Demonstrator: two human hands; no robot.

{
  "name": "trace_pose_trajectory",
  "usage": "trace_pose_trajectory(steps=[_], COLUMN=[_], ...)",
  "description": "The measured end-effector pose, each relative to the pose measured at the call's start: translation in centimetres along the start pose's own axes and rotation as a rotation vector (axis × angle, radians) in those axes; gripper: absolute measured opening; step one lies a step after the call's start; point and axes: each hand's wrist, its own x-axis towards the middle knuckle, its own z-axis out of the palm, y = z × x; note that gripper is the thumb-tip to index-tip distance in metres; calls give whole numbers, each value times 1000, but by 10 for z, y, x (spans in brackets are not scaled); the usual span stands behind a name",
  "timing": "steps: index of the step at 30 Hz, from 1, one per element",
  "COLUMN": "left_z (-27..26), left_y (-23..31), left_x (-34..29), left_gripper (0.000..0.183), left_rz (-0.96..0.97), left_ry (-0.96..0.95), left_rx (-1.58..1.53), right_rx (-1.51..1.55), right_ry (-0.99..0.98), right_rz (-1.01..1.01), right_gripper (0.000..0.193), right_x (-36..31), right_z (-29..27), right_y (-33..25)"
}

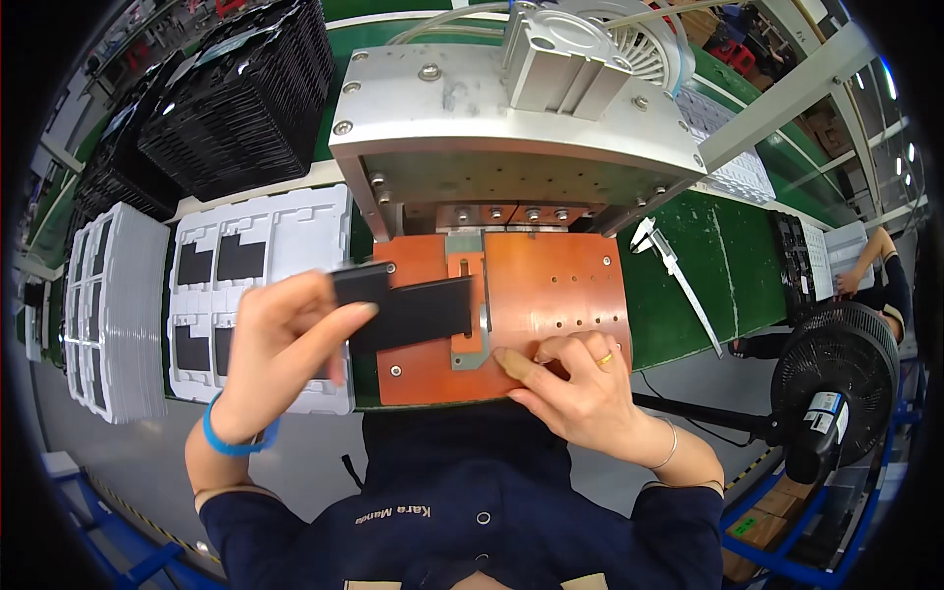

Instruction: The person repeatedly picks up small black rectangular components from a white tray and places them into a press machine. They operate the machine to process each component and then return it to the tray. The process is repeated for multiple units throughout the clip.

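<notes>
My left hand (285, 334) is closed on a flat black stepped plate (433, 308), gripping its left end between thumb and fingers. The plate's right end is over the orange-and-grey fixture block (466, 356) on the copper-coloured base board (551, 265); whether it touches the block I cannot tell. My right hand (580, 388) is at the board's front edge, just right of the block. Its fingers are apart and nothing shows in them; a tan finger cot covers one fingertip. A metal press frame (442, 108) stands over the board's far side.
Left of the board lies a white tray (310, 231) holding black plates, beside stacked white trays (138, 315). Black tray stacks (236, 108) rise behind. A caliper (678, 280) lies on the green table (728, 246). At right are a black fan (836, 383) and another person's arm (865, 261).
</notes>
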Motion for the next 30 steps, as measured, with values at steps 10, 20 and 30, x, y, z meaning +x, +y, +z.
trace_pose_trajectory(steps=[10, 20, 30], left_z=[-80, -115, -96], left_y=[-83, -119, -137], left_x=[-41, 21, 28], left_gripper=[26, 28, 20], left_rz=[-39, -145, 214], left_ry=[527, 318, 686], left_rx=[56, 20, 671], right_rx=[-201, -69, 116], right_ry=[10, 389, 154], right_rz=[247, 161, -60], right_gripper=[41, 20, 28], right_x=[38, 26, 76], right_z=[-11, -2, -43], right_y=[68, 62, 11])
